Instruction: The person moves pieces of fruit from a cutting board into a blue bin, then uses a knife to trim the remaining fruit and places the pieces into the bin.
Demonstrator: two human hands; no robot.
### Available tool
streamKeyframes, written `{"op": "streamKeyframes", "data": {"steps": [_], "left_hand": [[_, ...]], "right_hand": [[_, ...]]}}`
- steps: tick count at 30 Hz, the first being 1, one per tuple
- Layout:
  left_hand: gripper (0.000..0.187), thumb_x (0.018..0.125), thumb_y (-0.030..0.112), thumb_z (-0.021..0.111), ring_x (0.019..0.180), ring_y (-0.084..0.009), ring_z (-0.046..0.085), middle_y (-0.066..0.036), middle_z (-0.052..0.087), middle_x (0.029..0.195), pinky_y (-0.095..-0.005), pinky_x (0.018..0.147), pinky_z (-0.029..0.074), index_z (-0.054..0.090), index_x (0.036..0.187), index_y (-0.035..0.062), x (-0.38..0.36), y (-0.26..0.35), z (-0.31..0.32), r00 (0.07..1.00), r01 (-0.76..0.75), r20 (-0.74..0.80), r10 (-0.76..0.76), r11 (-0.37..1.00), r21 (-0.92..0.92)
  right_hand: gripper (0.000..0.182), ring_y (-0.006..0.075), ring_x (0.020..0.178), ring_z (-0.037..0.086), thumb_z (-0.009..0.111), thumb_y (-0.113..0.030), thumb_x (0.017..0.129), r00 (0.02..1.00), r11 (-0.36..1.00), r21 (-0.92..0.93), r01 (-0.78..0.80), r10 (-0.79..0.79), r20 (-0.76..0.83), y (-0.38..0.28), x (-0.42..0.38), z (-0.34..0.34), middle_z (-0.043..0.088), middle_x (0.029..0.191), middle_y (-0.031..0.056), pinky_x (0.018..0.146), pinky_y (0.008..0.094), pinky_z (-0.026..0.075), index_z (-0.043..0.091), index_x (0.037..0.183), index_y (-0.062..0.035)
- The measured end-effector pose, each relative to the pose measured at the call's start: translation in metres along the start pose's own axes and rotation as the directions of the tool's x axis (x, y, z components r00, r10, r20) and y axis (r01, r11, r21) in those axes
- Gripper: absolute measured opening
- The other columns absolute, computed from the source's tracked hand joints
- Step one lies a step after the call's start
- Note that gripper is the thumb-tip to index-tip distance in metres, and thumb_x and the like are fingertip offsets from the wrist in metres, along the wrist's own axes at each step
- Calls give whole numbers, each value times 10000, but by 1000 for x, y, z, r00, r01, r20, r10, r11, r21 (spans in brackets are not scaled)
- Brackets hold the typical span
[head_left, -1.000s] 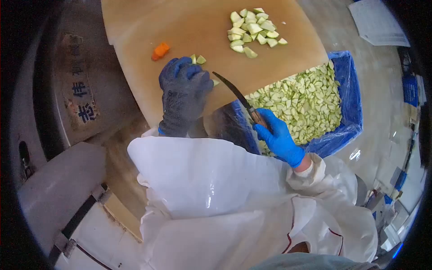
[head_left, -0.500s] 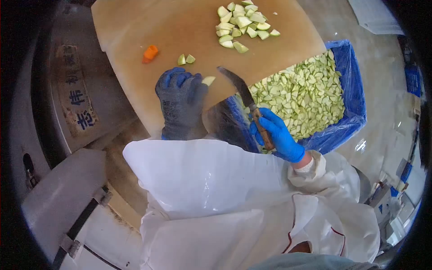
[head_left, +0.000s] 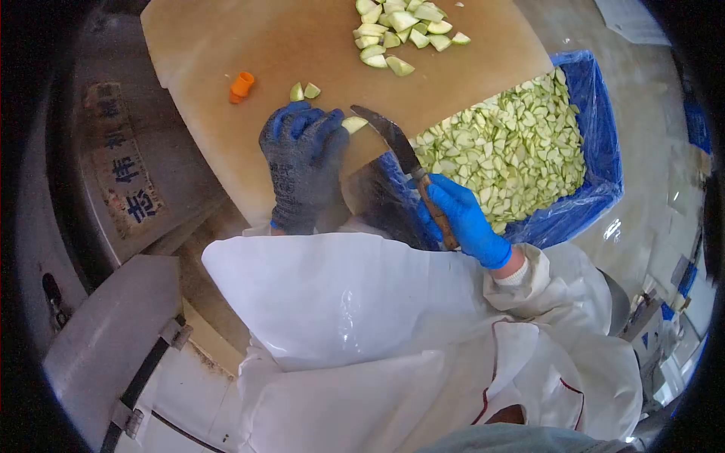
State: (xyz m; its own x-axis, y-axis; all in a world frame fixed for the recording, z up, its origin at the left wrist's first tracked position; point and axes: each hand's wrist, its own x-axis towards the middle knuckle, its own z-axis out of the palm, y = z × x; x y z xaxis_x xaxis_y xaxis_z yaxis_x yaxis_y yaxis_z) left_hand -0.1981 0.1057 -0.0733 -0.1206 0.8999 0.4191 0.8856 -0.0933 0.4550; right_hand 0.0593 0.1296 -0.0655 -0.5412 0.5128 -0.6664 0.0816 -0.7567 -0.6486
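My left hand (head_left: 300, 162), in a dark grey-blue knit glove, is closed on a pale, green-skinned apple wedge (head_left: 354, 124) at the edge of the brown board (head_left: 249, 143). My right hand (head_left: 467, 226), in a thin blue glove, grips the wooden handle of a curved knife (head_left: 398, 146). Its blade tip is right beside the wedge, pointing up and left. Two small apple pieces (head_left: 304, 92) lie just beyond my left fingertips. Farther back on the board is a loose pile of cut apple pieces (head_left: 400, 26).
Right of the board stands a blue bin (head_left: 604, 155), lined with clear plastic and filled with thin apple slices (head_left: 502, 147). A small orange object (head_left: 241, 87) sits on the board's left part. A metal machine housing (head_left: 121, 166) is at the left.
The knife blade has moved left, its tip now close to the wedge in my left hand. The view has shifted slightly, and the board and pile appear higher.
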Motion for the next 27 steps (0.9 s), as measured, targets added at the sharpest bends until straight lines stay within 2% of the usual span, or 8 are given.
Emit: {"op": "streamKeyframes", "data": {"steps": [5,10,12,14,17,20,23,27], "left_hand": [[254,669,182,728,976,-266,559,-36,613,892,-433,892,398,706,916,127,-1,3,2,999,18,-47,-15,998,63],[212,652,179,728,944,-257,570,-29,613,851,-421,859,417,705,856,123,4,5,2,999,12,-49,-8,997,73],[204,647,178,729,927,-258,572,-32,611,844,-420,839,426,700,841,124,6,8,1,998,14,-60,-9,997,76],[194,643,180,732,911,-260,574,-34,608,836,-421,821,431,694,825,126,6,7,2,998,14,-66,-7,995,95],[181,635,186,739,888,-265,576,-38,603,824,-424,800,433,683,797,127,4,3,7,997,17,-80,-9,994,110],[179,628,192,746,866,-270,575,-42,598,815,-423,781,430,671,777,128,4,2,6,995,23,-102,-15,997,73],[189,628,188,747,845,-275,572,-49,592,809,-420,767,426,664,788,130,5,4,5,994,10,-107,-1,996,84],[204,644,167,736,834,-280,566,-54,587,815,-419,764,419,665,833,139,2,5,2,996,74,-65,-66,989,128]], "right_hand": [[323,45,704,477,477,-246,996,998,999,-17,-46,47,44,-1,2,0,555,865,-46,617,203,398,540,1231,-34],[272,76,602,465,480,-334,991,999,990,138,7,-14,46,18,16,7,532,732,-11,499,226,370,577,984,-80],[283,77,571,462,472,-347,993,999,995,96,1,-5,38,16,18,12,530,701,-9,479,229,364,574,959,-85],[297,79,538,458,463,-361,994,1000,997,-79,-5,6,19,9,15,16,527,666,-9,462,232,359,571,940,-90],[318,89,664,519,477,-293,996,997,992,-118,-40,47,58,18,16,9,562,812,2,546,217,428,539,1197,-54],[311,79,660,513,477,-291,996,997,998,-37,-58,60,56,18,12,11,561,813,1,524,212,419,546,1188,-57],[308,70,633,504,480,-287,995,998,993,-102,-63,64,11,15,15,21,556,791,0,496,208,402,553,1187,-58],[318,64,604,492,489,-281,991,998,957,-289,38,-49,-29,19,17,28,549,737,-5,487,207,396,550,1204,-53]]}}
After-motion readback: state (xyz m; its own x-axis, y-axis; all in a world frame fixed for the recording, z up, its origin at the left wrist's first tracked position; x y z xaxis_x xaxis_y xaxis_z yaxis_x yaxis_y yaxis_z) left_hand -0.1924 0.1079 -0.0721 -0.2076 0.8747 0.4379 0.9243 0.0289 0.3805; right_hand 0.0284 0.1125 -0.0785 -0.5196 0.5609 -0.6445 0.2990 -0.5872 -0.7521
